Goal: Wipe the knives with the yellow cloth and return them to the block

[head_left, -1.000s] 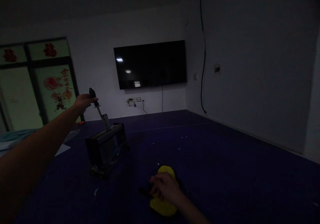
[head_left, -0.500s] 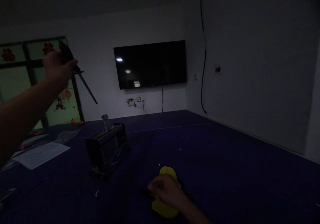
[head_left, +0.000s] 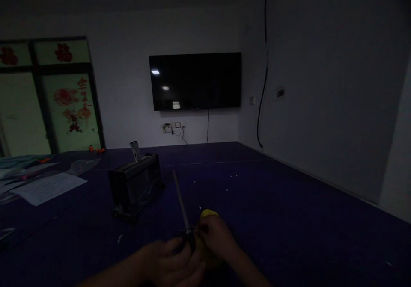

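Note:
The room is dim. My left hand (head_left: 175,261) is low in front of me, closed round the dark handle of a screwdriver (head_left: 181,205) whose thin shaft points up and away. Right beside it, my right hand (head_left: 215,235) rests with curled fingers on a yellow object (head_left: 208,213) lying on the dark blue surface (head_left: 289,218); only the yellow tip shows past the fingers. The two hands nearly touch at the screwdriver's handle. A black box-like appliance (head_left: 135,184) stands to the left, beyond the hands, with a small metal piece (head_left: 135,151) sticking up from its top.
Papers (head_left: 48,186) and a clear plastic bag lie at the left. Small orange bits (head_left: 96,149) sit near the far edge. A dark wall screen (head_left: 195,81), sockets, a hanging cable (head_left: 261,64) and decorated glass doors (head_left: 48,103) are behind.
My left hand lifted the screwdriver out of the black appliance, swung it up, then brought it down next to my right hand. The right hand stayed on the yellow object.

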Action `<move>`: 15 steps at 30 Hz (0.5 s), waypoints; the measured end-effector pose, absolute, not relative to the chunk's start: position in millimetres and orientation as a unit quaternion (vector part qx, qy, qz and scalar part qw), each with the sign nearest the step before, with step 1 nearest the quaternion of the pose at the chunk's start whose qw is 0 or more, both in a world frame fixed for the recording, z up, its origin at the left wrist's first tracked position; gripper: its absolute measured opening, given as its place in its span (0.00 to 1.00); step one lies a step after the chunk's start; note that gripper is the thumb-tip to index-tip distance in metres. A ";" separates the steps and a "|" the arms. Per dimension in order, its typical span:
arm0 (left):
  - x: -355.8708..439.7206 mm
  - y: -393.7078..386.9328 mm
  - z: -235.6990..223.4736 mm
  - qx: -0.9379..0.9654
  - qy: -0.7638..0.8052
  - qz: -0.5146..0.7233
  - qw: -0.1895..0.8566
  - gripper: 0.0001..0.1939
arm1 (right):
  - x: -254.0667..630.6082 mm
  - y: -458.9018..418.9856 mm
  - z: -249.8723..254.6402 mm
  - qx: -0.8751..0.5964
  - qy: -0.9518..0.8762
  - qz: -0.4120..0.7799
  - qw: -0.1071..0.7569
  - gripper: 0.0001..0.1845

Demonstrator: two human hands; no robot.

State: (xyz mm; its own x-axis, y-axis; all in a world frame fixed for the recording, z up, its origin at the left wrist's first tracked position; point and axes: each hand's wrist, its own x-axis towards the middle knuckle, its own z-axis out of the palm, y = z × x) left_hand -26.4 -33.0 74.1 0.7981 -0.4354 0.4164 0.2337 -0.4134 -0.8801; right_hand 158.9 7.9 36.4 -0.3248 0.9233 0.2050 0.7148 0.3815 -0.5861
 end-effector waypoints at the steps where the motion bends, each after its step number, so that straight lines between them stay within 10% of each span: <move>1: -24.1 -30.7 60.8 -0.783 0.062 -0.317 0.531 0.10 | 159.4 6.0 37.2 -0.511 -0.804 0.179 0.245 0.10; 10: -32.1 -20.8 17.7 -0.810 0.016 -0.308 0.499 0.13 | 149.9 -10.8 39.5 -0.462 -0.874 0.053 0.140 0.11; 15: -37.4 -20.9 16.5 -0.834 0.009 -0.321 0.448 0.12 | 153.9 7.6 31.6 -0.518 -0.774 0.133 0.339 0.11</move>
